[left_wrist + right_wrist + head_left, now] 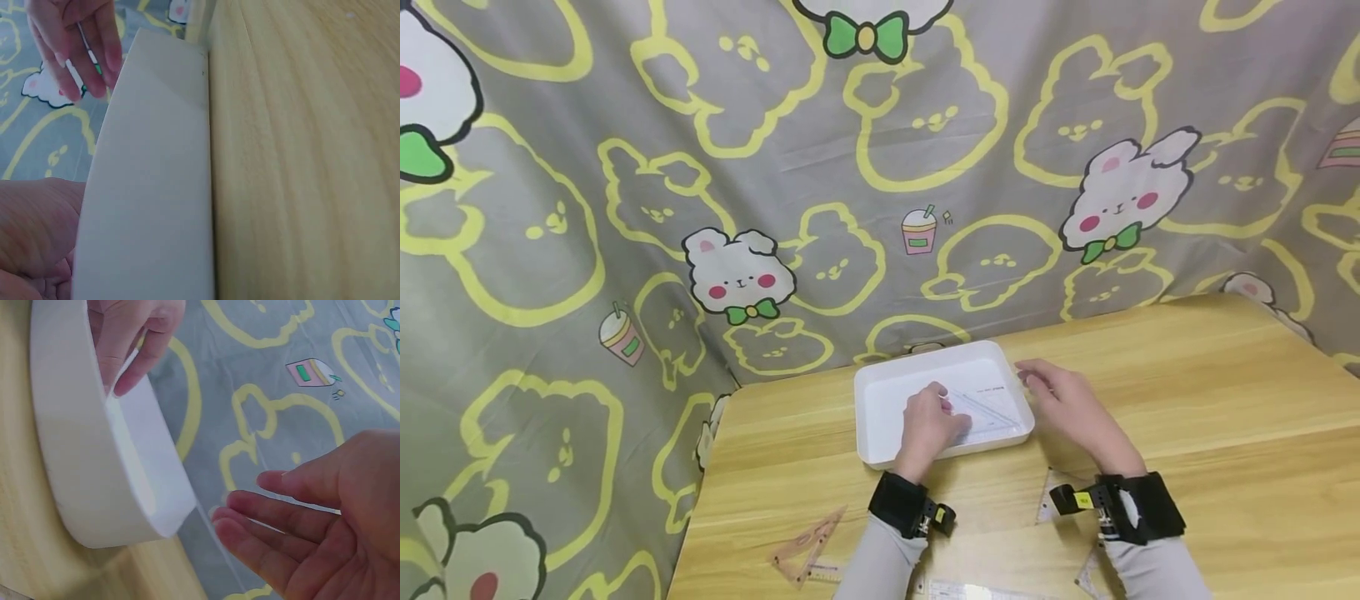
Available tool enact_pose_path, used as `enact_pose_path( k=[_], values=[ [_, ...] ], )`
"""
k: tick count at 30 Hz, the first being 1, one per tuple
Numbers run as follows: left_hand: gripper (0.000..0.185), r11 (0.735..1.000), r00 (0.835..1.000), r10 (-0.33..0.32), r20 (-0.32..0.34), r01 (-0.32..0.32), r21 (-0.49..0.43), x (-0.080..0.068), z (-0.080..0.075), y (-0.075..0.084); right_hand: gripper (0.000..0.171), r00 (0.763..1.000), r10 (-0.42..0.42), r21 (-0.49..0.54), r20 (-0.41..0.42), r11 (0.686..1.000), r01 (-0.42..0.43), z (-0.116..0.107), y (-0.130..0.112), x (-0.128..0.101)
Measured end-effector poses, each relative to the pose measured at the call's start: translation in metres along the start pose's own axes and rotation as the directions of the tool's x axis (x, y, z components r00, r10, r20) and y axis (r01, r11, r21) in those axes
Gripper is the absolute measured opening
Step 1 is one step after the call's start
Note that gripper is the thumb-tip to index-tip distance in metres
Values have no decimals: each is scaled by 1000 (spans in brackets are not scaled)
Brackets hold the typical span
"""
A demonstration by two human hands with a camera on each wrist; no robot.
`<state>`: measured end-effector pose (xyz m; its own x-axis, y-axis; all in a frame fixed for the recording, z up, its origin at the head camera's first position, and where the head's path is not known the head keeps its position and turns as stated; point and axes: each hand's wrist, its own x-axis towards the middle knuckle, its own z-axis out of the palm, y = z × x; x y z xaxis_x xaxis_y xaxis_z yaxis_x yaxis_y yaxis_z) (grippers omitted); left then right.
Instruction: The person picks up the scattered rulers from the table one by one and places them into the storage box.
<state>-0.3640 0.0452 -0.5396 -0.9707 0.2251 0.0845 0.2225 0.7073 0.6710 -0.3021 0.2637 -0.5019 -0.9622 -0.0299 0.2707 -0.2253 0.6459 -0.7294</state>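
A white rectangular tray [880, 417] stands at the back of the wooden table. Inside it, toward the right end, lies a clear set square [1000, 408], partly covered by my left hand [928, 421]. That hand reaches into the tray, thumb and fingers bent and spread apart at the set square's left side. In the right wrist view, the tray's wall [75, 444] hides some of its fingertips. Just beyond the tray's right end is my right hand [1071, 408], its fingers extended and slightly bent. Nothing lies in its palm in the right wrist view.
Nearer me lie an orange set square [805, 547] and a clear ruler [977, 592] at the frame's bottom edge. More clear triangular pieces [1047, 500] show partly under the right wrist strap. A patterned grey curtain [820, 167] hangs right behind the table.
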Motion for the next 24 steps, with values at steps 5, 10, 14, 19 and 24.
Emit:
enact_pose_path(
  k=[5,10,14,19,24],
  values=[
    [43,990,991,127,-35,-124,66,-7,-8,18,32,999,28,-66,38,997,-26,-17,-6,-4],
    [38,958,961,266,74,-272,93,-29,-17,51,28,987,77,-166,141,985,-53,-34,-13,-20],
    [35,905,901,379,211,-409,119,-48,-9,73,21,975,65,-233,214,972,-14,-41,-21,-30],
    [48,817,823,419,384,-526,235,-63,17,85,12,940,94,-246,327,969,-11,-43,-16,-32],
    [56,733,785,330,524,-563,382,-73,40,86,16,885,214,-181,413,972,-150,-45,-7,-37]
  ],
)
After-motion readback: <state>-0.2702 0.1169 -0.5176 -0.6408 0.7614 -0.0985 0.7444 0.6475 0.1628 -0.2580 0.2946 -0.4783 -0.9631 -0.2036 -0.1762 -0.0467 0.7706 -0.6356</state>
